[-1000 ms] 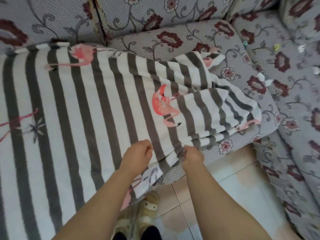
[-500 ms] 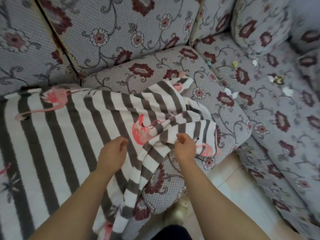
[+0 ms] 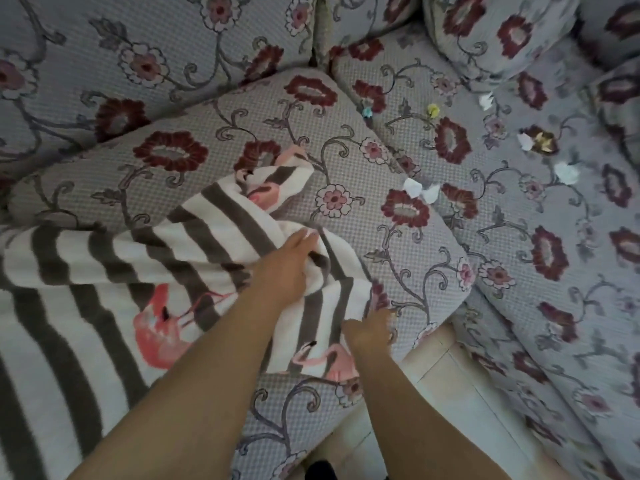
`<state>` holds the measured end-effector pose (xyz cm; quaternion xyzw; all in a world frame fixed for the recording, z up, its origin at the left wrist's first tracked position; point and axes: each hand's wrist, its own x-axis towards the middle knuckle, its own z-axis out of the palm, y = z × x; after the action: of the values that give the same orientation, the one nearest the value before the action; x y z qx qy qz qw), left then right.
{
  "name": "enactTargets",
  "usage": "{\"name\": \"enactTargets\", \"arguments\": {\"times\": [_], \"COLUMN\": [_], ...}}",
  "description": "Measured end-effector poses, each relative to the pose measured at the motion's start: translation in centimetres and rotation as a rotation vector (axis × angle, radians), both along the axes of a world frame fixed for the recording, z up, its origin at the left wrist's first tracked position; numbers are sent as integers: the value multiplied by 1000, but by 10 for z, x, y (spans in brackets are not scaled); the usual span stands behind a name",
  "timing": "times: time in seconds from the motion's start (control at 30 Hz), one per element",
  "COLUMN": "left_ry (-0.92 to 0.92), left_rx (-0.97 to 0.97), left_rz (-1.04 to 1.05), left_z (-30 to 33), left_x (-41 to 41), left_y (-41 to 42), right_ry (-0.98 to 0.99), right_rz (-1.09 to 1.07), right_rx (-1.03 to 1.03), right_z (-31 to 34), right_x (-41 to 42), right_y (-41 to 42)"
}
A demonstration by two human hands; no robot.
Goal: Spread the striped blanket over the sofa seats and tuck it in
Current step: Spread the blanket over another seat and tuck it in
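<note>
The striped blanket (image 3: 86,327), grey and white with pink flamingos, covers the left sofa seat. Its right end lies bunched in folds on the middle seat cushion (image 3: 214,157), and one corner points toward the back. My left hand (image 3: 285,266) lies on the bunched folds, its fingers dug into the fabric and gripping it. My right hand (image 3: 369,329) pinches the blanket's edge near the front of the cushion. The right half of this cushion shows bare floral fabric.
The sofa turns a corner; its right seat (image 3: 540,209) carries several small scraps of white and coloured paper (image 3: 420,190). Floral back cushions (image 3: 166,46) stand behind. Pale floor tiles (image 3: 446,386) show below between the seats.
Both hands have moved up and back onto the seat with the blanket's end, which is now bunched further left. More bare cushion shows. The view has swung right.
</note>
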<state>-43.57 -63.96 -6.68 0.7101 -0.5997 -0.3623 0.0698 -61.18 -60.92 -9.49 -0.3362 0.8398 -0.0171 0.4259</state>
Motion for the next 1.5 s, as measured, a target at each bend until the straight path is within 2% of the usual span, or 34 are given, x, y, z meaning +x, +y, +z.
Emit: {"name": "enactTargets", "arguments": {"times": [0.13,0.23,0.3,0.37,0.43,0.53,0.6,0.67,0.73,0.77,0.83,0.9,1.0,1.1,1.17,1.4,1.5], "left_ry": [-155,-248,-296,-308,-343,-439,-476,-480,-483,-497,-530,-531,-436,-359,-300,-7,-2], "left_rx": [86,215,209,83,-81,-200,-236,-269,-274,-252,-207,-189,-193,-241,-218,-61,-83], "left_rz": [-153,-247,-188,-23,144,336,402,438,471,475,462,403,305,270,203,71,131], "left_z": [-13,-13,-4,13,35,67,83,99,117,126,138,140,131,107,88,38,37], "left_x": [-16,-13,-7,8,29,67,89,105,114,115,114,107,79,36,10,-31,-13], "left_y": [-42,-59,-67,-79,-93,-105,-105,-99,-92,-87,-82,-81,-86,-92,-93,-76,-63], "right_ry": [-388,-775,-922,-1005,-944,-629,-543,-697,-903,-926,-765,-550,-500,-293,-190,-101,-27], "right_rz": [184,-45,-81,65,364,934,1061,927,669,524,368,410,365,240,273,463,627], "right_rx": [-74,-17,47,172,363,535,565,598,575,491,234,78,68,-184,-290,-156,-206], "right_z": [11,26,38,49,62,76,81,90,109,119,133,141,147,131,112,50,48], "right_x": [1,-3,-10,-20,-29,-31,-30,-29,-34,-39,-57,-80,-121,-146,-149,-110,-73], "right_y": [-31,-69,-87,-99,-102,-95,-88,-86,-90,-93,-105,-121,-138,-153,-156,-158,-163]}}
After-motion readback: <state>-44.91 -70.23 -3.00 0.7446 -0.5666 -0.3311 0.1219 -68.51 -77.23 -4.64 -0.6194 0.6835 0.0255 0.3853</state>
